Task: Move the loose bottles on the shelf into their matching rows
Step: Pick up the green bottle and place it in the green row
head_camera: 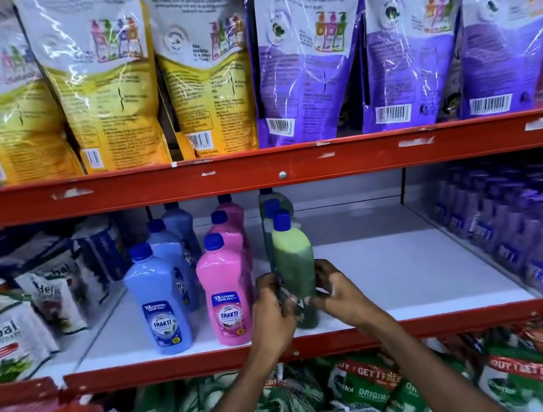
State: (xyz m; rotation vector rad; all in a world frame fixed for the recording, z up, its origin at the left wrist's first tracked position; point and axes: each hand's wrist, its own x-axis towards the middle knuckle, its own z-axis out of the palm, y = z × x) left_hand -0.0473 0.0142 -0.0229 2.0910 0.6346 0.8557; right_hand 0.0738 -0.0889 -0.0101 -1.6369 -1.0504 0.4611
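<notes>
Head view: green bottle motion-blurred.

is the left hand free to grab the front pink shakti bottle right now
Probably not at once: the left hand is wrapped around the green bottle together with the right hand. The front pink Shakti bottle stands close beside it, unobstructed.

Bare left hand and bare right hand, both just above the red rail. Bare wrists level with the rail; bare forearms below it, uncovered right down to the bottom edge. Slender at the wrists, broader farther below the rail. Knuckles plain on the back of the left hand. Fingertips above the rail smeared by blur, nails too soft to tell.
</notes>
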